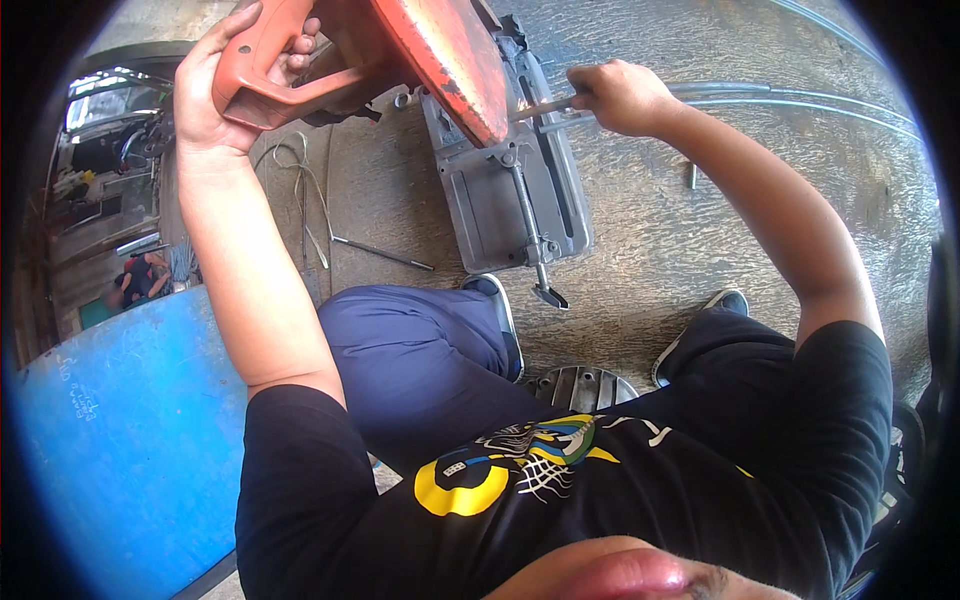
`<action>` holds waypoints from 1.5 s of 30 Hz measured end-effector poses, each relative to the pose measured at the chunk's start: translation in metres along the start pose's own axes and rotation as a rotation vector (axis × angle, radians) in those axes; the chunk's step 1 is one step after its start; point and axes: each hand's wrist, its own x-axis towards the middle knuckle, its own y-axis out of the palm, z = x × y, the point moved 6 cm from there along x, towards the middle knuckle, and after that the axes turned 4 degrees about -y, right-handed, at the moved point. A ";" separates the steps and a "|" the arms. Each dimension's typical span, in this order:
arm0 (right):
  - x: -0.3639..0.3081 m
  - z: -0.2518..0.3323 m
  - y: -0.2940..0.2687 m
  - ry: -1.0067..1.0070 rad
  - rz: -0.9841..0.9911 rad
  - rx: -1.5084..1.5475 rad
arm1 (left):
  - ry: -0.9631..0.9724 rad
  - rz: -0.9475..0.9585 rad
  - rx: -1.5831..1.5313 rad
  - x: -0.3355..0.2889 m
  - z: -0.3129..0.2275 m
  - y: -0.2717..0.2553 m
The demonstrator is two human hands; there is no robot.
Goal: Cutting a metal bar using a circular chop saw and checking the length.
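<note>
My left hand (203, 105) is closed around the orange handle (262, 45) of a cut-off saw, its fingers wrapped through the grip. The saw's worn orange blade guard (455, 60) slants over the grey metal base (480, 215). On that base lies a clamp screw (525, 200) with a crank at its near end. My right hand (622, 97) is closed on a thin metal rod (545, 108), whose far end reaches the edge of the guard. The guard hides the blade and the rod's end.
Long thin metal rods (830, 98) run off to the right. A short metal piece (693, 176) lies on the floor. Left of the saw are a looped cable (300, 165) and a dark rod (385, 253). A blue panel (130, 430) stands at my left; a person (143, 277) is far beyond it.
</note>
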 end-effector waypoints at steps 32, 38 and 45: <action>-0.002 0.001 0.003 -0.046 -0.058 -0.017 | 0.055 0.103 0.097 0.004 -0.008 -0.028; -0.002 0.001 0.002 -0.062 -0.076 -0.025 | 0.003 0.213 0.065 0.006 -0.006 -0.028; -0.001 0.000 0.002 -0.037 -0.091 -0.007 | 0.002 0.213 0.073 0.005 -0.006 -0.025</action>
